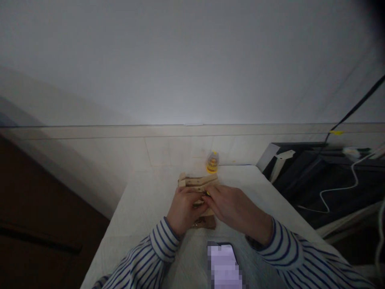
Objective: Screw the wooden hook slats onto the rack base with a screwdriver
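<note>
Light wooden strips with small holes lie on the white-covered table, partly under my hands. My left hand rests on them from the left, its fingers curled over the wood and its thumb pointing right. My right hand reaches in from the right with its fingertips pinched together close to the left thumb. A small bit of yellow shows at the right fingertips; its shape is hidden. Below the fingers a darker brown piece lies flat, partly covered by my left hand.
A small bottle with a yellow cap and yellow label stands at the table's far edge by the wall. A phone with a lit, blurred screen lies near me. Dark panels and a white cable are beyond the table's right side.
</note>
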Demonstrator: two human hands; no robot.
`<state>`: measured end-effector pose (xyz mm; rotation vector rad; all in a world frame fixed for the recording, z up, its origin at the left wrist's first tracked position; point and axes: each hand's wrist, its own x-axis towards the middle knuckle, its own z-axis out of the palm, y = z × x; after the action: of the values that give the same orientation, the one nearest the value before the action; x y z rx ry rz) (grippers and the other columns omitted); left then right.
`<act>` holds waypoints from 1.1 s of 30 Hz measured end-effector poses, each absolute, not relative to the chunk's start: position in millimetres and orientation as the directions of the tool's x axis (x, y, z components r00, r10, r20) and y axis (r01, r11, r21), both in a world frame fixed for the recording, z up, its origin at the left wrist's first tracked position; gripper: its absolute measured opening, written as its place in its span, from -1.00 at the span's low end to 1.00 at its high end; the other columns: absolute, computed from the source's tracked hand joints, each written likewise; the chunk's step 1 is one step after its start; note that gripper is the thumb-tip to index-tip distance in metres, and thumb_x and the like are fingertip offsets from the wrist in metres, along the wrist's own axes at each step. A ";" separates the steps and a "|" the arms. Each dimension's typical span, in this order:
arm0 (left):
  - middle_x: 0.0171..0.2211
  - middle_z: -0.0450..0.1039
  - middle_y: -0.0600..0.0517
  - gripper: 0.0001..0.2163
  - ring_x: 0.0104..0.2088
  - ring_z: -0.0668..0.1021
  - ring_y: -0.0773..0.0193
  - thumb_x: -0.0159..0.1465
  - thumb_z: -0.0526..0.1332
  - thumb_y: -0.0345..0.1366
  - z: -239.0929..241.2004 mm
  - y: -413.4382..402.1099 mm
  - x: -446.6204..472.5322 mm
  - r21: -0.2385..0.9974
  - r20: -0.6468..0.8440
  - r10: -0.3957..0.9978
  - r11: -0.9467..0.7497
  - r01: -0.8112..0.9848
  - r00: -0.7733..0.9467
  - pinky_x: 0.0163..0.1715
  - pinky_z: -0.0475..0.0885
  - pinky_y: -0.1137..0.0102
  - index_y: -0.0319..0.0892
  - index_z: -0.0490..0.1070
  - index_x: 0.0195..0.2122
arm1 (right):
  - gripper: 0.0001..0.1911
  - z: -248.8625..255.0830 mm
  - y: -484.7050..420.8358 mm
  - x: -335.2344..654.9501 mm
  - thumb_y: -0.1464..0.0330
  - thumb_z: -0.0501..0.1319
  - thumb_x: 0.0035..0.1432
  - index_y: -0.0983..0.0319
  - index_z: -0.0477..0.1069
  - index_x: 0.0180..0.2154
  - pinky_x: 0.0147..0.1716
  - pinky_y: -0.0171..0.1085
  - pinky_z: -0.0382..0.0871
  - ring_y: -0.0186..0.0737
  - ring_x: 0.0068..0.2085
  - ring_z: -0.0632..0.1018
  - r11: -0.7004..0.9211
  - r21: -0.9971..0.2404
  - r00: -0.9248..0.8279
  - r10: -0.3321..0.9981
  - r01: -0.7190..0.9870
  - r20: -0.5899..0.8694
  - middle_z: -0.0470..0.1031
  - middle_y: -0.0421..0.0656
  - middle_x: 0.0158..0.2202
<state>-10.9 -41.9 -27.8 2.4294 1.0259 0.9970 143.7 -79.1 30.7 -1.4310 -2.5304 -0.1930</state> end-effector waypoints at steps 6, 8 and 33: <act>-0.39 0.55 0.02 -0.99 -0.26 0.52 0.16 0.10 0.32 -0.39 -27.1 -42.2 -11.6 0.525 0.479 0.728 -0.686 0.504 0.491 -0.16 0.26 0.23 -0.16 0.51 -0.44 | -0.85 35.4 -75.2 148.2 0.34 0.05 0.23 0.28 0.33 -0.29 -0.51 -0.27 0.25 -0.17 -0.38 0.51 0.549 0.026 -0.537 0.806 0.836 0.249 0.48 -0.09 -0.39; -0.38 0.55 0.04 -0.99 -0.26 0.52 0.17 0.12 0.31 -0.37 -27.3 -42.0 -12.2 0.525 0.477 0.724 -0.690 0.499 0.499 -0.15 0.26 0.23 -0.15 0.51 -0.42 | -0.87 38.7 -72.8 151.7 0.33 0.08 0.21 0.27 0.32 -0.27 -0.48 -0.28 0.26 -0.18 -0.35 0.50 0.586 0.020 -0.573 0.784 0.810 0.237 0.48 -0.11 -0.36; -0.38 0.53 0.00 -0.95 -0.23 0.50 0.17 0.17 0.26 -0.34 -28.4 -39.7 -13.4 0.506 0.445 0.679 -0.728 0.462 0.584 -0.10 0.27 0.26 -0.15 0.52 -0.38 | -0.79 30.4 -84.0 136.8 0.39 -0.03 0.26 0.28 0.31 -0.36 -0.60 -0.28 0.14 -0.16 -0.51 0.49 0.423 0.022 -0.416 0.879 0.906 0.231 0.46 -0.08 -0.48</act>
<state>-13.4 -39.7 -28.4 2.4808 0.9280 0.9040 136.8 -84.0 30.4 -1.5810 -2.4896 -0.2136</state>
